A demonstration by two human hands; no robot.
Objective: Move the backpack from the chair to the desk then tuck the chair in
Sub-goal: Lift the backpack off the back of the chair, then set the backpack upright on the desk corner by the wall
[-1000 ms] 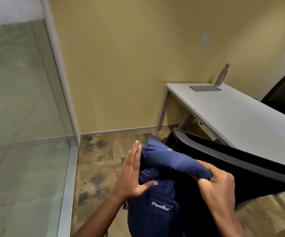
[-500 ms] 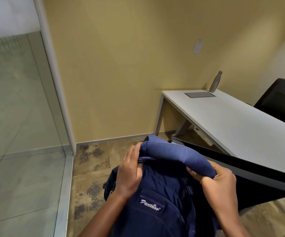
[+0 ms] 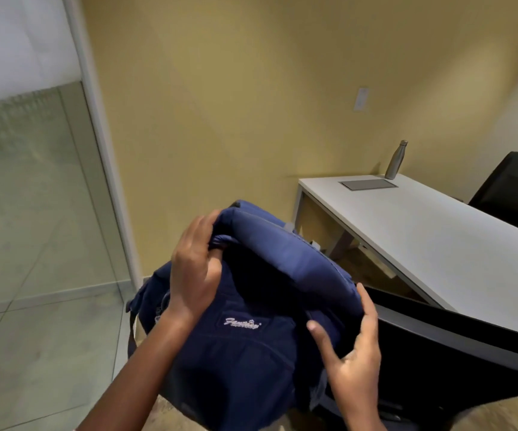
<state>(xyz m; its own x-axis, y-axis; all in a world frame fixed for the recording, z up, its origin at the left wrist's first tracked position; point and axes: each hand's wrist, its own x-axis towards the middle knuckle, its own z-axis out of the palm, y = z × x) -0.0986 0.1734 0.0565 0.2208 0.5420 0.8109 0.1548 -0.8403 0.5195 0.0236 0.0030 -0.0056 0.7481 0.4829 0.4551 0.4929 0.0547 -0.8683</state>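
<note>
A navy blue backpack [image 3: 239, 362] with a white logo hangs in front of me, lifted up beside the black chair [image 3: 444, 353]. My left hand [image 3: 194, 269] grips the left end of its padded top strap. My right hand [image 3: 352, 353] holds the strap's right end, thumb and fingers spread around it. The chair's backrest rim runs behind the bag on the right, in front of the white desk [image 3: 432, 244]. The chair's seat is hidden.
A steel bottle [image 3: 396, 160] and a grey flat panel [image 3: 368, 184] sit at the desk's far end by the yellow wall. A second black chair [image 3: 516, 194] stands behind the desk. A glass partition [image 3: 33, 213] with a metal frame runs along the left.
The backpack has risen higher and away from the chair. My left hand went from flat against the strap to gripping it. My right hand has loosened, its fingers now spread.
</note>
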